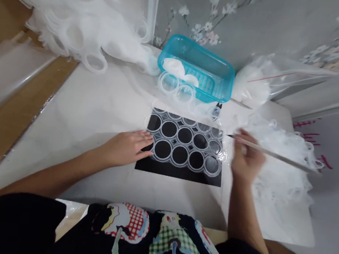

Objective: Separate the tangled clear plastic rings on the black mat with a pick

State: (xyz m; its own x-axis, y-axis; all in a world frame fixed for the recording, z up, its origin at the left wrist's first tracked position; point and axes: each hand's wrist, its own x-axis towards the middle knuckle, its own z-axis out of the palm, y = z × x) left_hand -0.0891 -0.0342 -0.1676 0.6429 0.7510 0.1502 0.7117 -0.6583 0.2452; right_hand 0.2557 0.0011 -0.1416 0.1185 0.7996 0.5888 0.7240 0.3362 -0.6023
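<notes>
A black sheet (179, 172) lies on the white table, bearing rows of clear rings with pale rims (180, 156). My left hand (133, 146) rests flat over the sheet's left edge, fingers stretched out across the leftmost rings. Just right of the sheet, my right hand (248, 155) grips a long, thin, grey stick-like tool (283, 158). Its dark tip points left, close to the sheet's upper right edge, and its other end reaches over a heap of clear, ring-shaped plastic pieces (281, 173). Blur hides the tool's exact kind.
Behind the sheet stands a turquoise basket (224, 84) with white pieces inside and clear rings at its front. A clear bag (255, 86) of white material sits to its right. Stacked translucent ringed strips (86, 22) fill the back left, above a brown board (35, 114).
</notes>
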